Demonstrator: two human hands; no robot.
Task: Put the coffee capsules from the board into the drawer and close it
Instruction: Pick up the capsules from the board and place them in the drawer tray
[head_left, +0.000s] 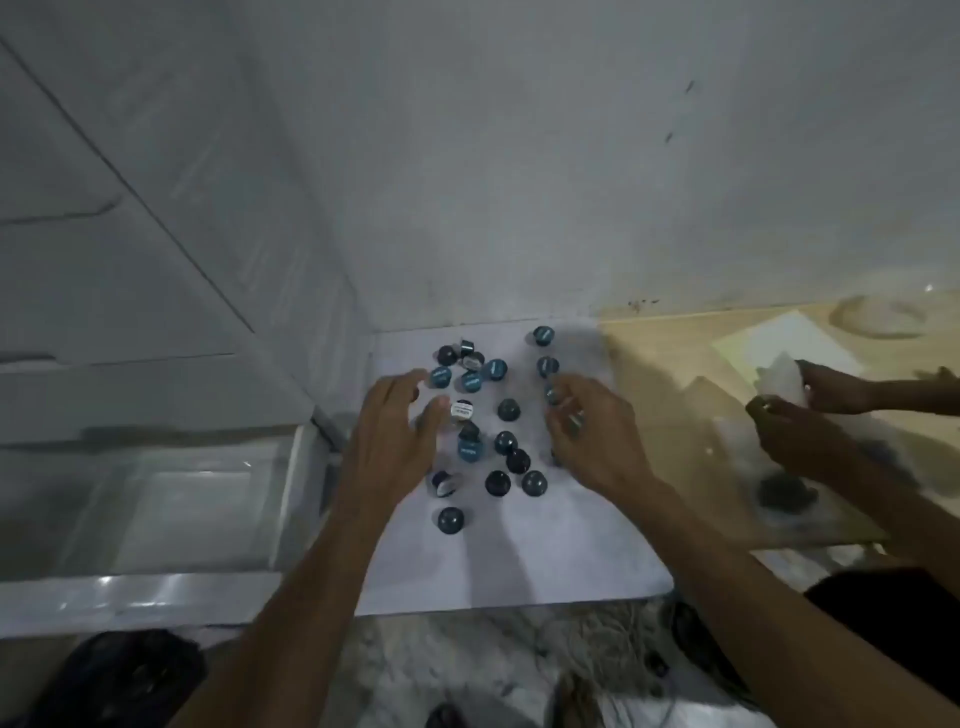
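White board beside open drawer: both hands spread, empty (left, right) over capsules.

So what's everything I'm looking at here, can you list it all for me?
coffee capsules: roughly twenty, dark blue and teal, some lying label-up, scattered on the board
board: one, white, flat on the floor in the middle
drawer: one, white with clear walls, pulled open left of the board, nothing visible inside
wooden panel: one, light tan, right of the board
paper sheet: one, pale, on the wooden panel
another person's hands: two, far right, holding something white
dark object: one, blurred, below those hands; cannot tell what
left hand: open, over the capsules' left side
right hand: fingers curled by the capsules on the right; grip unclear
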